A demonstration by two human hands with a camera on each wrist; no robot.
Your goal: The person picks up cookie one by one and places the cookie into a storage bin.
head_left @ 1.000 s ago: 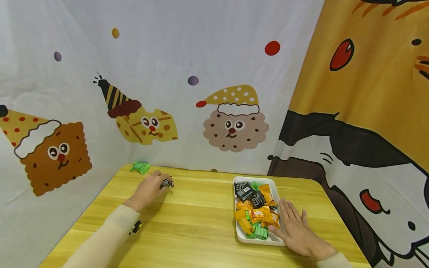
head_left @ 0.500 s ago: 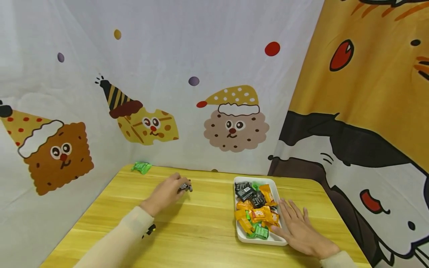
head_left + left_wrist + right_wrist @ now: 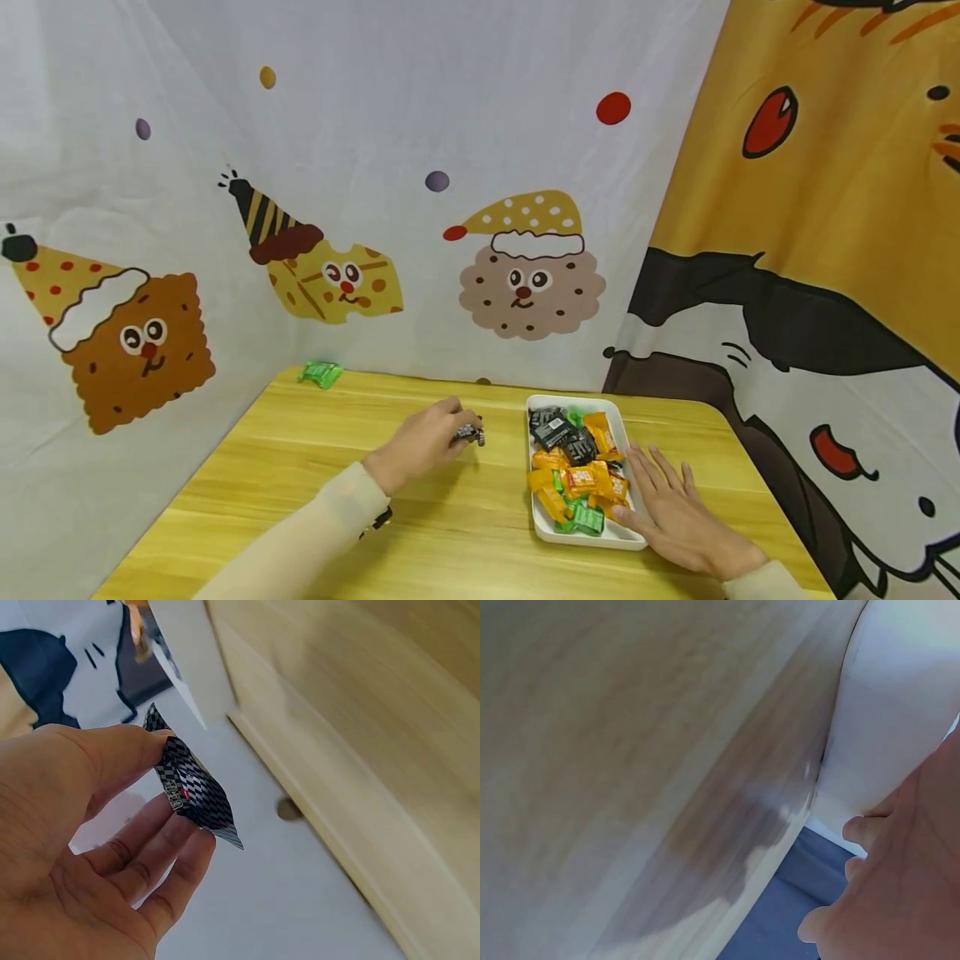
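Note:
My left hand (image 3: 427,439) pinches a small black wrapped candy (image 3: 469,433) between thumb and fingers, just above the table and left of the white tray (image 3: 539,523). The left wrist view shows the candy's black-and-white checkered wrapper (image 3: 196,786) and its crimped ends. Beside the tray's right wall lies my right hand (image 3: 686,521), fingers extended along it and thumb near the rim at the front. In the tray are black candies (image 3: 553,431), orange candies (image 3: 585,480) and green candies (image 3: 587,518). In the right wrist view, the right hand (image 3: 900,892) is partly cut off.
A green wrapped candy (image 3: 321,374) lies at the table's far left corner. The wooden table (image 3: 442,517) meets a white cartoon-printed curtain (image 3: 375,108) at its back edge. A yellow and black printed cloth (image 3: 825,208) hangs on the right.
My left hand has moved right across the table toward the tray, carrying the black candy. The right hand has stayed beside the tray. The green candy at the corner has not moved.

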